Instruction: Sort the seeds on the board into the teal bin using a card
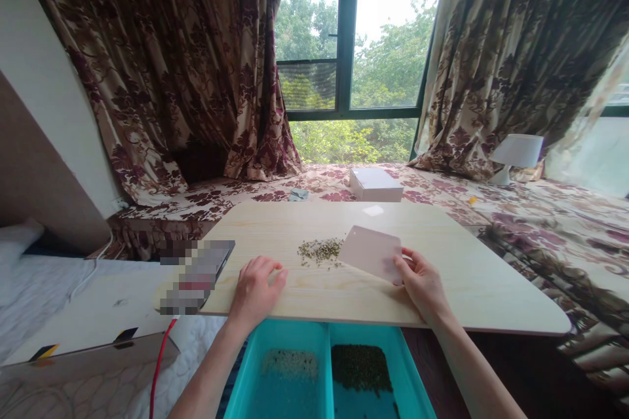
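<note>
A thin, pale, rounded-corner plastic scraper [371,253] is pinched at its right end in my right hand [421,280]. Its left edge reaches the small pile of greenish beans mixed with whitish grains [320,251] on the wooden tabletop [472,275]. My left hand [258,285] rests at the table's near edge, left of the pile, holding nothing, with its thumb apart from loosely bent fingers. Below the near edge is a turquoise two-compartment tray [328,366]. Whitish grains with dark specks [289,364] lie in its left compartment, and dark greenish beans [361,366] in the right one.
A blurred-out device [196,278] with a red cable [161,360] lies at the table's left end. Beyond the table, a white box [376,183] and a lamp [517,152] stand on the patterned window ledge. A large pale carton [98,327] is at left.
</note>
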The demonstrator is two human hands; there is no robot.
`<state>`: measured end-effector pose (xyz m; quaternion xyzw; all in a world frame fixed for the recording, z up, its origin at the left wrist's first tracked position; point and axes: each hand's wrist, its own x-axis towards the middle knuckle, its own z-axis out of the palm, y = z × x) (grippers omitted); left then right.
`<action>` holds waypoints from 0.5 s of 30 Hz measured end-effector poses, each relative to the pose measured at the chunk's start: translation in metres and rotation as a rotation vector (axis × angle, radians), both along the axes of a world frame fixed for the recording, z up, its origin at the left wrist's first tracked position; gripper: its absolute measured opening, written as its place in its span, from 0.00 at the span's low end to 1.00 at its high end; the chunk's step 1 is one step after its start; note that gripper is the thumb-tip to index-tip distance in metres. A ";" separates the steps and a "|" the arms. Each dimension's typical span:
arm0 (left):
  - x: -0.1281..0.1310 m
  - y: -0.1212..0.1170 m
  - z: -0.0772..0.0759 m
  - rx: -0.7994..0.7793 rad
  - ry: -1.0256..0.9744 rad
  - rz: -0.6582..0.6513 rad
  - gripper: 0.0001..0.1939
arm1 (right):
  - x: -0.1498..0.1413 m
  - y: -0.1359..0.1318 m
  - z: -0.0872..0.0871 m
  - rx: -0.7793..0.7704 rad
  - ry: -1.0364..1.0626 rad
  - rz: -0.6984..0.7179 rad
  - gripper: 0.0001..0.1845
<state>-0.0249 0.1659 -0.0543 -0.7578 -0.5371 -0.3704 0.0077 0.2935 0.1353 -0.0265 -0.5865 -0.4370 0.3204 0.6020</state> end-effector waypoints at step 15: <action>-0.001 0.002 -0.003 0.015 0.001 0.005 0.10 | -0.001 -0.002 0.001 0.015 -0.009 0.015 0.24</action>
